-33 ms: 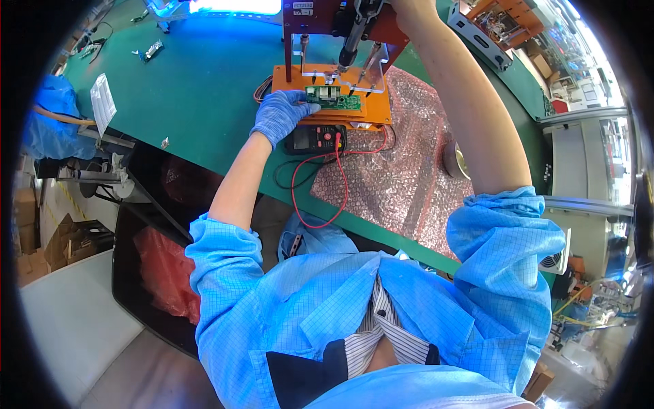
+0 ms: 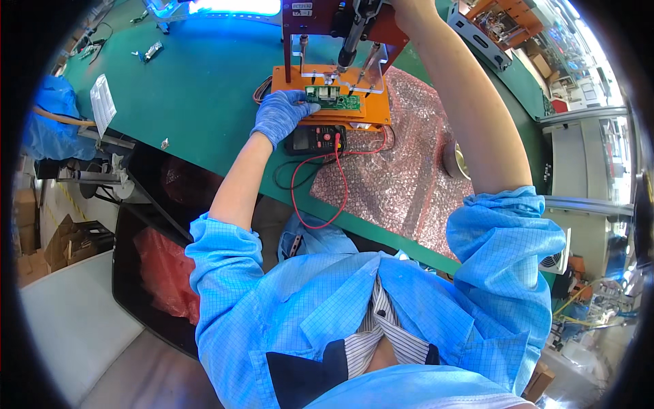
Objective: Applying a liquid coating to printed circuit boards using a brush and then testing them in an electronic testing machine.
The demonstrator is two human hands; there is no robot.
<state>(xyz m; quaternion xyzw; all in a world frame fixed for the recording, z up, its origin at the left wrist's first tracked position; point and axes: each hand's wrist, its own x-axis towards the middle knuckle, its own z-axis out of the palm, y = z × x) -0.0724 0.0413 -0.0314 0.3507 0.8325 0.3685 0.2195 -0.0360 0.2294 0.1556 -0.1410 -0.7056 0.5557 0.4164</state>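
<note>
Marking the dark-red press (image 2: 313, 24): white labels (image 2: 302, 5)

Green bench top (image 2: 204, 88): under the orange rectangular base plate (image 2: 379, 112).
Base plate: carries the green rectangular circuit board (image 2: 351, 102).
Clear plastic plate (image 2: 320, 70): above and behind the circuit board.
Blue-gloved left hand (image 2: 278, 116): at the circuit board's left end.
Bare right hand (image 2: 409, 10): beyond the circuit board and to its right, cut by the upper edge.
Black handheld multimeter (image 2: 302, 140): just before the base plate.
Pink bubble-wrap sheet (image 2: 402, 184): on the bench top, right of the multimeter.
Thin red test lead (image 2: 347, 194): loops before the multimeter, partly over the bubble-wrap sheet.
Beige round roll (image 2: 458, 161): at the bubble-wrap sheet's right side.
White pleated sheet (image 2: 103, 105): far left.
</note>
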